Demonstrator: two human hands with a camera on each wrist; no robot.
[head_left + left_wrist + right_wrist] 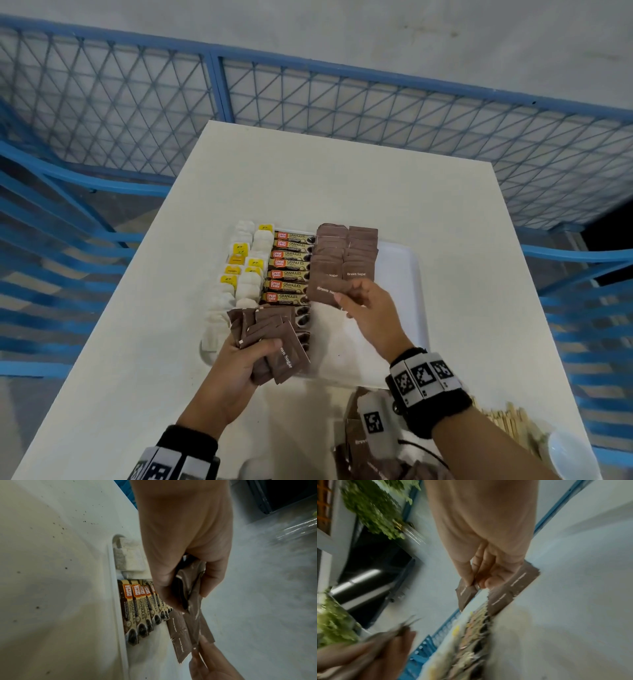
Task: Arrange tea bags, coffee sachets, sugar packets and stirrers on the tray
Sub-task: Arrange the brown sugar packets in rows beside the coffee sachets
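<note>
A white tray lies on the white table. It holds tea bags at the left, a column of coffee sachets in the middle and two columns of brown sugar packets beside them. My left hand grips a fanned bunch of sugar packets over the tray's near left corner. My right hand pinches a single sugar packet at the near end of the sugar columns. The left wrist view shows the held bunch over the coffee sachets. The right wrist view is blurred; the pinched packet shows there.
Wooden stirrers lie heaped at the table's near right, next to a white bowl. Loose sugar packets sit near the front edge under my right wrist. A blue mesh fence surrounds the table. The tray's right part is bare.
</note>
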